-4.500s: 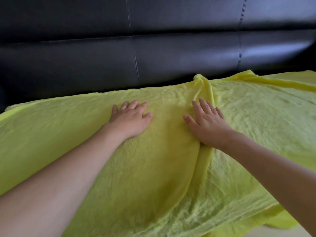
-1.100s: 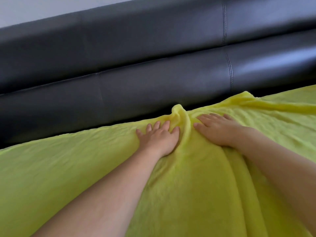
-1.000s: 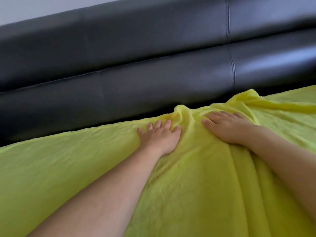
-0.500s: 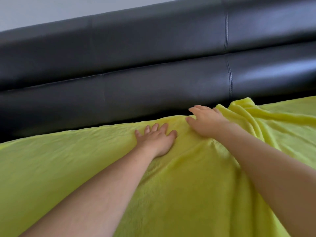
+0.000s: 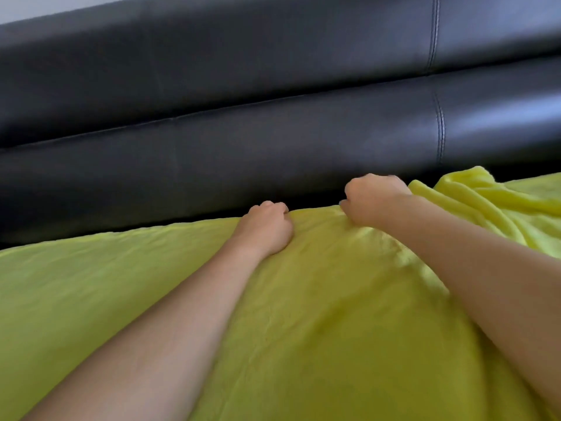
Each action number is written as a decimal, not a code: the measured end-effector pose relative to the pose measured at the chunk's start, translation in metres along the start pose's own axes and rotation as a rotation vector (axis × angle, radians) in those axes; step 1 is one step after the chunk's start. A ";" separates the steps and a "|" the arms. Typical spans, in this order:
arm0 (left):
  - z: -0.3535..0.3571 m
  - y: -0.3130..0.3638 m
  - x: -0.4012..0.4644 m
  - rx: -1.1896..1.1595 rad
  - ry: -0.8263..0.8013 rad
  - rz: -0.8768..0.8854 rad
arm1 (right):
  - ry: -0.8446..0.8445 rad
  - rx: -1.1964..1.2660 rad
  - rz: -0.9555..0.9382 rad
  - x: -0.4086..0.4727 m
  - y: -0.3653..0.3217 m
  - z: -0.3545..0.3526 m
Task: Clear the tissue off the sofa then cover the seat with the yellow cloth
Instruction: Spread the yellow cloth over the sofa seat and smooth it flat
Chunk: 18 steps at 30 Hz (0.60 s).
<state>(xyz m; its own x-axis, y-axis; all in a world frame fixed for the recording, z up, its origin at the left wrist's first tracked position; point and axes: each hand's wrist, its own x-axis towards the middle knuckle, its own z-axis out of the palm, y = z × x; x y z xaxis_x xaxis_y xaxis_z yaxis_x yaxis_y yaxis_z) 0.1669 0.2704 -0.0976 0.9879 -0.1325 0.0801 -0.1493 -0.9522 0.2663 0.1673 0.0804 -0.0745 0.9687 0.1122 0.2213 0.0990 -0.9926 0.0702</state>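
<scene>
While yellow cloth (image 5: pixel 318 314) covers sofa (image 5: pixel 273 132) seat, left hand (image 5: pixel 265 229) w/ fingers curled at its back edge, prob. gripping; right hand (image 5: pixel 372 197) fisted, bunching cloth nr backrest.

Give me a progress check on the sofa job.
Done: no tissue is in view, and the yellow cloth lies over the visible seat. In hand: the left hand and right hand, fingers curled, work its back edge against the black backrest. Left: smooth the bunched folds at right.
</scene>
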 end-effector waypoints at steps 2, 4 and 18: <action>0.007 -0.004 0.005 0.030 -0.029 0.030 | 0.026 0.053 -0.094 0.015 0.005 0.017; 0.008 -0.004 0.007 0.059 -0.038 0.044 | -0.049 0.188 -0.116 0.019 0.010 0.029; 0.006 -0.009 0.009 -0.108 0.098 0.180 | 0.045 0.383 -0.044 0.024 0.019 0.035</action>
<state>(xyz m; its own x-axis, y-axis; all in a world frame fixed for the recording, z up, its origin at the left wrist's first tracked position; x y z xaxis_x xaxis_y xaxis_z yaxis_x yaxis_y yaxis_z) 0.1778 0.2761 -0.1050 0.9372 -0.2651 0.2267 -0.3313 -0.8799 0.3406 0.2004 0.0626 -0.1024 0.9515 0.1486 0.2693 0.2264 -0.9311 -0.2861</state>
